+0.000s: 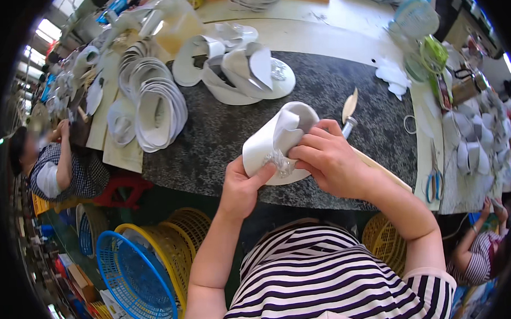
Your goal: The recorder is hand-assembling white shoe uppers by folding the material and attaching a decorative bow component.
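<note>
From the silvery ornament [279, 163], the white upper [260, 142] extends lengthwise up-right, the left hand [241, 188] clamped on it nearest, lower left, the right hand [340, 163] pinching it just right

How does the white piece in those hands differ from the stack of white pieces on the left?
The held piece is single and bears a sparkly ornament; the stack is many pieces layered together, with no ornament showing. The held piece is in the left hand and right hand; the stack rests on the worktop. Both look whitish and curved.
</note>
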The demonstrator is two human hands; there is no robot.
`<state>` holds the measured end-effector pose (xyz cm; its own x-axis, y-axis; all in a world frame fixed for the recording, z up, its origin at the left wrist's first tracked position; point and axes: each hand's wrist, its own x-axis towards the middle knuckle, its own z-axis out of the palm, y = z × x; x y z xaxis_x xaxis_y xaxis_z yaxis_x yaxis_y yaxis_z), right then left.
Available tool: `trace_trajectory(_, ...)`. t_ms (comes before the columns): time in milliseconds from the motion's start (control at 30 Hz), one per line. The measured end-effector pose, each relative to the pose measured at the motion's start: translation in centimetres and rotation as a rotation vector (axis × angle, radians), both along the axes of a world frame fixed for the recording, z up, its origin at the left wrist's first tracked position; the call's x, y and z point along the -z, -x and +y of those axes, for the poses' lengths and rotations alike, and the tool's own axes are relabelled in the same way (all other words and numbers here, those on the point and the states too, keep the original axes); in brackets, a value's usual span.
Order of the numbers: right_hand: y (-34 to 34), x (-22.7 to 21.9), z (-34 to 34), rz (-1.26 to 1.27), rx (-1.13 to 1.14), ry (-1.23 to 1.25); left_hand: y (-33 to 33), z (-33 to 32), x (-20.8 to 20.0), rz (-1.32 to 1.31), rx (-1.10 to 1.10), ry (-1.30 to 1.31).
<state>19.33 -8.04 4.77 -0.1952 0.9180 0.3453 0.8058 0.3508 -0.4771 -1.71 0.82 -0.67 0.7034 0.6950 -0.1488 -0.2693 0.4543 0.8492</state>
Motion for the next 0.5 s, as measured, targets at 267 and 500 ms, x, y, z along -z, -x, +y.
trace_trajectory(267, -1.4, -1.3, -0.8, -0.033, -0.050, -0.029, -0.1, 1.0, -0.7, -0.036, 0.080, 0.076)
trace_trajectory(500, -0.1, 0.0, -0.6, 0.051, 0.286, -0.178, -1.3, -1.2, -0.6, -0.080, -0.028, -0.045)
